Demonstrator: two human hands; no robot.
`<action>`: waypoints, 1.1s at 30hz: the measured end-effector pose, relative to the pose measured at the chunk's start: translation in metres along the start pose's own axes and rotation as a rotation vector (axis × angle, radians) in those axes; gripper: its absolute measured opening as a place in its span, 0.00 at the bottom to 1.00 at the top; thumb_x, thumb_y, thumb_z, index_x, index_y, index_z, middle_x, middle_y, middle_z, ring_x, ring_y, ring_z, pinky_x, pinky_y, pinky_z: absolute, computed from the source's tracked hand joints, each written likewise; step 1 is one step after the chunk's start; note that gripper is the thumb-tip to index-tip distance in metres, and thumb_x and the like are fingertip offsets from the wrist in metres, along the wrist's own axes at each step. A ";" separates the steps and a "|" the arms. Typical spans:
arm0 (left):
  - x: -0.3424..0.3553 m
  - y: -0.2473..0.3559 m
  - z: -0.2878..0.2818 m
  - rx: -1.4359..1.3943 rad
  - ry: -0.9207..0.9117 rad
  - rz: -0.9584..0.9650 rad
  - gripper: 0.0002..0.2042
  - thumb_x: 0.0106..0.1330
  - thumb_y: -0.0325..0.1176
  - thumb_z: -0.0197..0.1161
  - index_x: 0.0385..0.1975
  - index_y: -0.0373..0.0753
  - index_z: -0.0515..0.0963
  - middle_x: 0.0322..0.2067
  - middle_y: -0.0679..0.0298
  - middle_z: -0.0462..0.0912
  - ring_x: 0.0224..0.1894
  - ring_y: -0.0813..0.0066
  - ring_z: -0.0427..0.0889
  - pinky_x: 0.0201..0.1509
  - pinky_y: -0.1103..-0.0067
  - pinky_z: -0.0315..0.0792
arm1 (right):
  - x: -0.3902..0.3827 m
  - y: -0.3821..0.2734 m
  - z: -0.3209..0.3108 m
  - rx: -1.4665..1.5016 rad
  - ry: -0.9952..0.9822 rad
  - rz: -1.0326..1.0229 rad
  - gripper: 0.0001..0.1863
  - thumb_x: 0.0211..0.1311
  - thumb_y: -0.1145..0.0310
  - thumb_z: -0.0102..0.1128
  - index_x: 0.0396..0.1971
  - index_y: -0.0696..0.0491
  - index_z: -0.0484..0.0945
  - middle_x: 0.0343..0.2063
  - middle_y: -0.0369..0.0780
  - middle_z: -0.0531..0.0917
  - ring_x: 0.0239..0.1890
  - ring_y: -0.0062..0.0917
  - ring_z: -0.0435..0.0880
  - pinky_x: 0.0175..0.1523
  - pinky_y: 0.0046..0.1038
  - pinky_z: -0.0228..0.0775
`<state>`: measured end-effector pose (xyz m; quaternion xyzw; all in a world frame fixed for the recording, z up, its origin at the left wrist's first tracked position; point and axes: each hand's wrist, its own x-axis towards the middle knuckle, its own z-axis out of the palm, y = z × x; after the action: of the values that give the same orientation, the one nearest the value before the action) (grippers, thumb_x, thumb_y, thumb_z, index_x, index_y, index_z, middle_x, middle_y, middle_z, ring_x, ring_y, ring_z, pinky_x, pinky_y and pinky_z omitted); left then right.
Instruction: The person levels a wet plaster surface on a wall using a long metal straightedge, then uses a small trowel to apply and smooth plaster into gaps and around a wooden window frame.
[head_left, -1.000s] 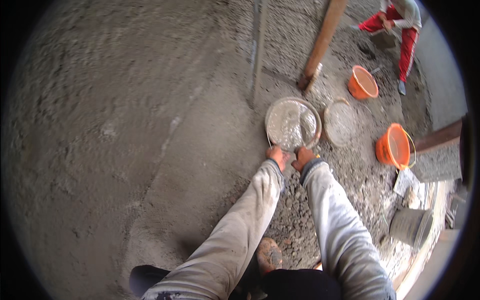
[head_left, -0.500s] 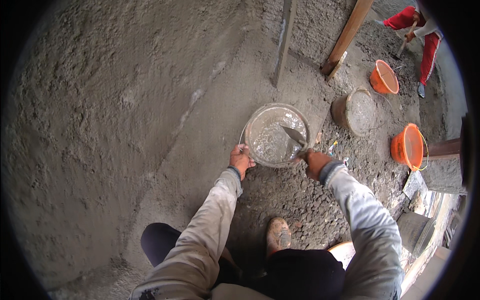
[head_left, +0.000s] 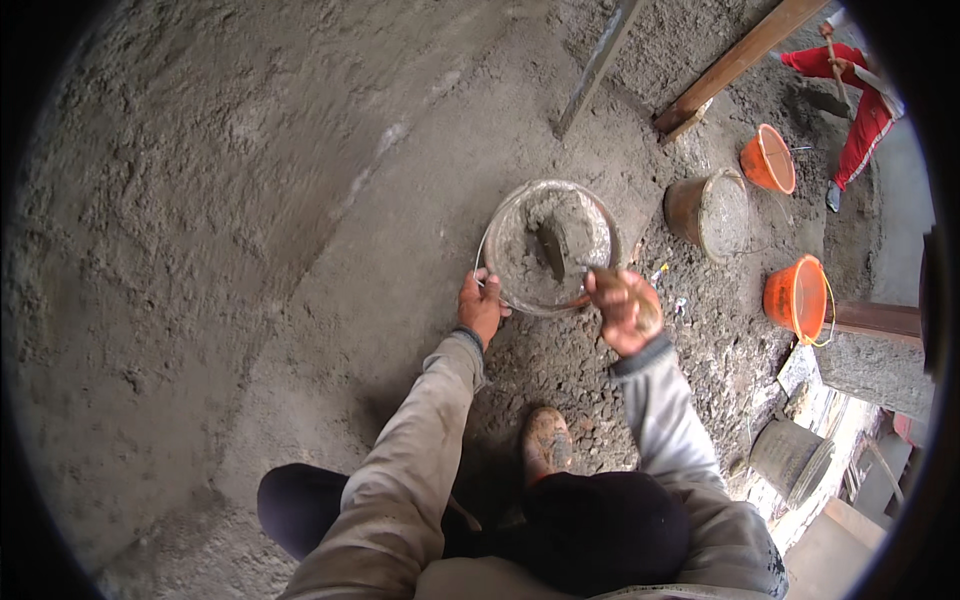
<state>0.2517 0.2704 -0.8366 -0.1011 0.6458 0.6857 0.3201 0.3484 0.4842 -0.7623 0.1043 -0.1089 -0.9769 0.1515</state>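
Observation:
A round bucket (head_left: 545, 185) of wet grey mortar (head_left: 568, 218) stands in front of me. My left hand (head_left: 482, 306) is closed on its near left rim, beside the thin wire handle. My right hand (head_left: 630, 312) is wrapped round the wooden handle of a trowel (head_left: 551, 253) at the bucket's near right side, fingers turned upward. The dark blade reaches into the bucket, in contact with the mortar. Mortar is piled up around and beyond the blade, and part of the blade is hidden by it.
To the right stand a mortar-filled bucket (head_left: 722, 215) and two orange buckets (head_left: 768, 160), (head_left: 798, 300). Wooden posts (head_left: 735, 70) rise beyond. At far right a person in red trousers (head_left: 865, 140) holds a long-handled tool. A rough mortar wall (head_left: 170, 230) is at left; rubble covers the ground near my boot (head_left: 547, 440).
The trowel blade has turned and gone down into the mortar, which now stands heaped in the bucket. My right hand has rolled over; my left hand stays on the rim.

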 end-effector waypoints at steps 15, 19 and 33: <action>0.046 0.035 -0.013 0.263 0.027 -0.027 0.17 0.65 0.34 0.50 0.51 0.34 0.63 0.34 0.56 0.77 0.25 0.74 0.77 0.26 0.78 0.76 | 0.094 -0.035 0.057 -2.755 0.726 1.072 0.25 0.51 0.67 0.61 0.48 0.62 0.66 0.35 0.51 0.80 0.39 0.39 0.81 0.43 0.33 0.74; 0.029 0.041 -0.006 0.188 0.048 -0.081 0.18 0.66 0.35 0.48 0.53 0.34 0.61 0.46 0.51 0.72 0.34 0.67 0.78 0.32 0.74 0.79 | 0.054 -0.002 0.043 -2.895 0.729 0.807 0.24 0.50 0.67 0.60 0.46 0.61 0.67 0.33 0.51 0.80 0.36 0.39 0.82 0.39 0.31 0.74; 0.044 0.040 -0.024 0.062 -0.003 -0.096 0.17 0.66 0.33 0.49 0.52 0.35 0.62 0.39 0.55 0.74 0.29 0.71 0.78 0.28 0.76 0.78 | 0.068 0.050 0.092 -3.200 0.616 0.996 0.13 0.55 0.70 0.48 0.39 0.59 0.72 0.26 0.46 0.82 0.32 0.36 0.83 0.35 0.34 0.75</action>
<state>0.1886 0.2626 -0.8316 -0.1209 0.6607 0.6495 0.3565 0.2763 0.4327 -0.6736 0.0115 -0.9206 -0.0907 -0.3796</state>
